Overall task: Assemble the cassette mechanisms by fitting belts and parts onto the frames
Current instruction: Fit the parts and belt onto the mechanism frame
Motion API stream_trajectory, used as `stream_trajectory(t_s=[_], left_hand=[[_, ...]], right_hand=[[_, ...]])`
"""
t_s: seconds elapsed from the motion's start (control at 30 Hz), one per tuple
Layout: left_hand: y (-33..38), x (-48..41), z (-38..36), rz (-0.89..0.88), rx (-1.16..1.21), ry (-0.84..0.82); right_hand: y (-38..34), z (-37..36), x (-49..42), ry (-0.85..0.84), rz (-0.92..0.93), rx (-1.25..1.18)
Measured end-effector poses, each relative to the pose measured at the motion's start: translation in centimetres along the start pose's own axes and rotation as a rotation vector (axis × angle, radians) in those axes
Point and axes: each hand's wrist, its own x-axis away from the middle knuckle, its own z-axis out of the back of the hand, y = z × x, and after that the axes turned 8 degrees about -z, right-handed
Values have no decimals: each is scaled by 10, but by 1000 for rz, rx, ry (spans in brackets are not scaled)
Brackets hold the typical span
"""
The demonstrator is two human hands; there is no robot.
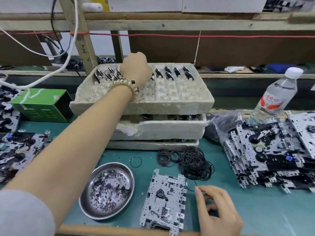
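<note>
Cassette frame (pixel 163 200) flat on green mat (pixel 264 210) between steel dish (pixel 119 167) and right hand (pixel 219 212), whose curled fingers pinch a thin black belt (pixel 195 183) beside belt pile (pixel 194 164), left hand (pixel 136 68) reaching into top foam tray (pixel 153 104) among flywheels (pixel 177 72), fingers hidden, grip unclear

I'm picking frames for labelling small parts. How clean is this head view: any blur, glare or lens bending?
Head view: the frame and the belt that the right hand pinches are sharp; the shelf at upper right is smeared; the mechanisms at the left edge are soft; the beam bows from the wide lens; mild sheen on the metal dish, even light.
</note>
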Motion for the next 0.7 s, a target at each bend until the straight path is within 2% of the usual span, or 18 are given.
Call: stream_trajectory(t_s=[0.17,0.33,0.43,0.5,0.57,0.7], left_hand=[[1,1,1,63,61,-29],[-5,15,28,131,360,57],[-12,65,53,81,561,107],[-18,114,62,38,723,129],[-22,167,65,50,871,66],[-23,247,56,268,1220,-146]], right_hand=[[1,1,1,0,18,24],[5,3,2,-24,-5,9],[5,5,1,-56,-50,-4],[0,8,-2,-79,-221,-127],[-11,14,-8,-100,-447,-299],[-42,31,-27,-199,-792,-681]])
